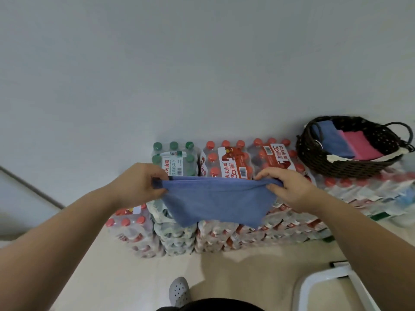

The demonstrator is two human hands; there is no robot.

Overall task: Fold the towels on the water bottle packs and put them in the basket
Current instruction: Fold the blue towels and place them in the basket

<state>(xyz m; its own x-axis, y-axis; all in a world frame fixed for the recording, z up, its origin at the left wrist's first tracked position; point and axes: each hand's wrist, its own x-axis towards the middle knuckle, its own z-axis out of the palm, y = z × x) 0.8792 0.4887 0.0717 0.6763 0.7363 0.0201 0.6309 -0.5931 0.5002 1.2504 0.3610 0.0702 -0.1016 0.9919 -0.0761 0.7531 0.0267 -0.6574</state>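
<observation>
A blue towel (pixel 215 200) hangs doubled in the air in front of the stacked water bottle packs (pixel 233 162). My left hand (pixel 141 182) pinches its upper left corner and my right hand (pixel 289 187) pinches its upper right corner, so the top edge is stretched between them. The dark woven basket (pixel 314 158) stands on the packs at the far right. Inside it lie a folded blue towel (pixel 332 140) and a folded pink towel (pixel 361 147).
Packs with red caps and a pack with green caps (pixel 175 158) stand against a plain grey wall. A white frame (pixel 325 279) stands on the beige floor at the lower right. My grey shoe (pixel 179 290) shows at the bottom.
</observation>
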